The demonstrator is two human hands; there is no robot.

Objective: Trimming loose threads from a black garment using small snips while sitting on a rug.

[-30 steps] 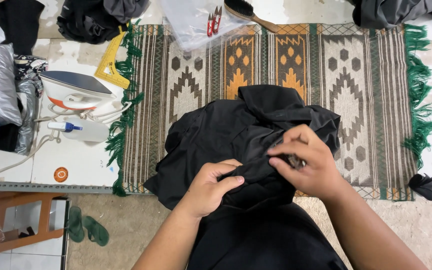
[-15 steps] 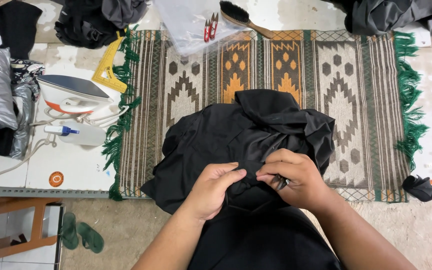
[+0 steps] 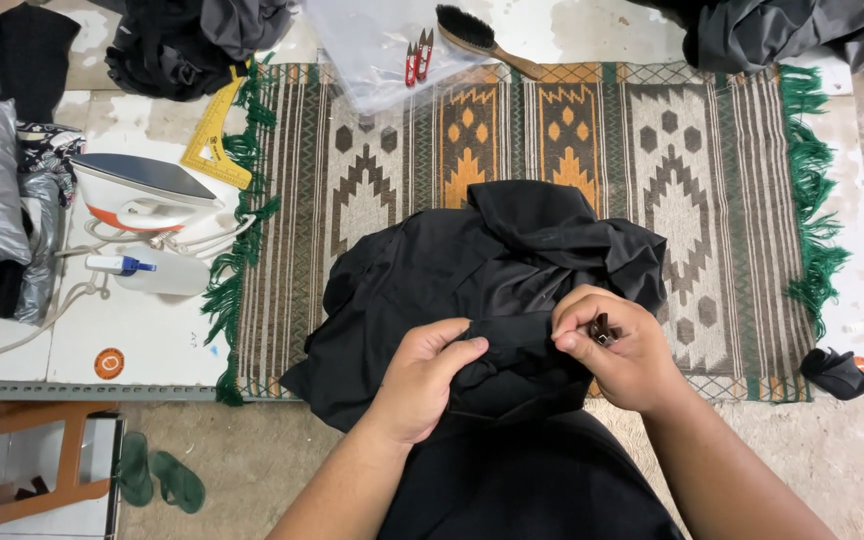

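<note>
A crumpled black garment lies bunched in the lower middle of the frame, spread over the near edge of a patterned woven rug with green fringe and spilling down toward the person's lap. Both hands are on its near fold. The left hand, just left of centre, has its fingers curled over the cloth and pinches a ridge of it between thumb and fingers. The right hand, just right of centre, is closed into a loose fist against the same fold, and a small dark tool peeks out between its thumb and forefinger; what kind of tool it is I cannot tell.

Outward from there, along the top edge of the rug lie a clear plastic bag, a pair of red thread snips and a wooden-handled brush. At the left of the frame a white and orange clothes iron stands beside a white spray bottle, with a yellow ruler just above them. Dark clothes are heaped in the upper left and upper right corners. A small black scrap sits at the right, off the rug. Green sandals rest on the floor at the lower left.
</note>
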